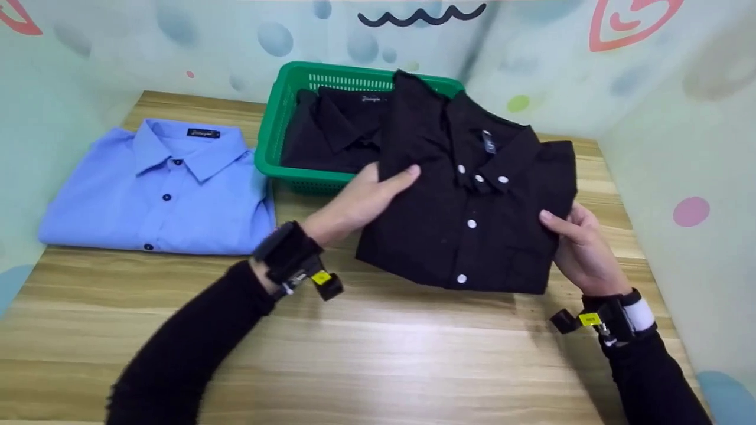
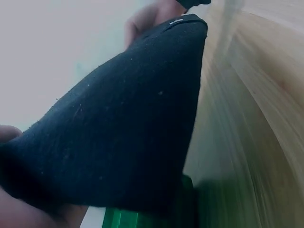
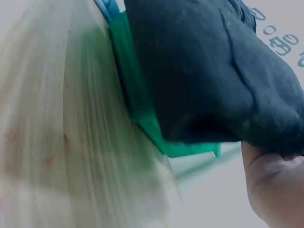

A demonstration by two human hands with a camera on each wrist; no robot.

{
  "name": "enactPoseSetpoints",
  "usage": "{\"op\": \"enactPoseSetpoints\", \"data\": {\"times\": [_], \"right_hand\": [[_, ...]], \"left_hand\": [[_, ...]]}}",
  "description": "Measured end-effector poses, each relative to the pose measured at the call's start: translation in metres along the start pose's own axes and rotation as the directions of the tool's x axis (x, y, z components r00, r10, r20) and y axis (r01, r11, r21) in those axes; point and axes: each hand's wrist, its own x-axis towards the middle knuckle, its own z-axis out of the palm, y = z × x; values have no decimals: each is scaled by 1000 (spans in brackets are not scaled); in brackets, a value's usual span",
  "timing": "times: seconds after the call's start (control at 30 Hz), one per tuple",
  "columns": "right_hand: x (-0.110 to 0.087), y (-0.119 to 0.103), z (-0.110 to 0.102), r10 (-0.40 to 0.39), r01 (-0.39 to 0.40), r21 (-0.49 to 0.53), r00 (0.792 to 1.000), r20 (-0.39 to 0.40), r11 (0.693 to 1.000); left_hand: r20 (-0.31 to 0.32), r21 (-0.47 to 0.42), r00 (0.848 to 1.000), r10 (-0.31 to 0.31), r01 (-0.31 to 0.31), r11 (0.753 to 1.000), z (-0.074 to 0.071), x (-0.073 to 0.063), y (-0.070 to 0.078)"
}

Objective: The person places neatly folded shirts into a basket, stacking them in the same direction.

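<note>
A folded black shirt (image 1: pixel 431 236) with white buttons is held up, tilted, between both hands above the table. My left hand (image 1: pixel 360 198) grips its left side, thumb on the front. At the opposite edge, my right hand (image 1: pixel 582 248) pinches it with the thumb in front; the fingers behind are partly hidden. Behind the lifted shirt stands a green basket (image 1: pixel 269 136), and another folded black shirt (image 1: pixel 348 133) lies in it. In the left wrist view the held shirt (image 2: pixel 118 118) fills the middle; the right wrist view shows its edge and fold (image 3: pixel 204 71).
A folded light blue shirt (image 1: pixel 159 206) with dark buttons lies on the wooden table (image 1: pixel 378 354), left of the basket. Patterned walls (image 1: pixel 661 147) border the table at the back and sides.
</note>
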Motion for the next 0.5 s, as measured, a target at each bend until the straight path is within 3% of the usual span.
{"op": "enactPoseSetpoints", "data": {"times": [0.13,0.33,0.5], "right_hand": [[13,-2,12,54,-52,-61,998,27,997],[37,-3,35,132,-128,-62,988,78,990],[55,-5,56,185,-180,-114,982,40,977]], "left_hand": [[-34,35,999,-26,27,999,-16,-5,5],[-88,110,994,-63,73,991,-41,-13,14],[-129,103,989,-68,82,991,-60,-18,18]]}}
